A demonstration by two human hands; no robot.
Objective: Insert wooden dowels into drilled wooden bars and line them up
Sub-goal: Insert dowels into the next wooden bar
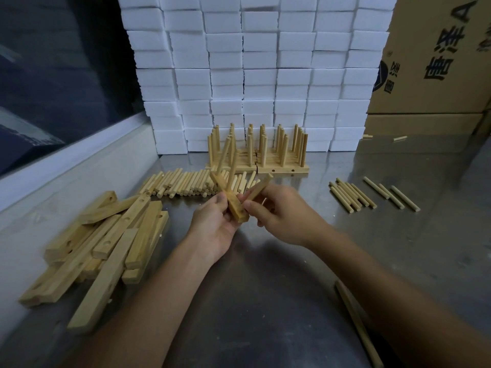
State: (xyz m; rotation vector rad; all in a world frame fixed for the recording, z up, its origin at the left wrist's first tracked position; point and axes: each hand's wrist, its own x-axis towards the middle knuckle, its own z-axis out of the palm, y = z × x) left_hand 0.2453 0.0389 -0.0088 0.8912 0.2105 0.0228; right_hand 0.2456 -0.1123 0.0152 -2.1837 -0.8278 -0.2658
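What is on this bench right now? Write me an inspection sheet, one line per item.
Surface: metal table, dusty, reflective.
Job's things: drilled bar with dowels in it, held in the air; pile of empty bars at left; heap of loose dowels behind the hands; finished bars with upright dowels lined up at the back.
Clutter: smaller dowel group at right; two stray dowels near the carton.
Grippers: left hand grips the bar; right hand holds a dowel at it.
Cables: nothing seen.
Surroundings: stacked white foam blocks; cardboard carton at right.
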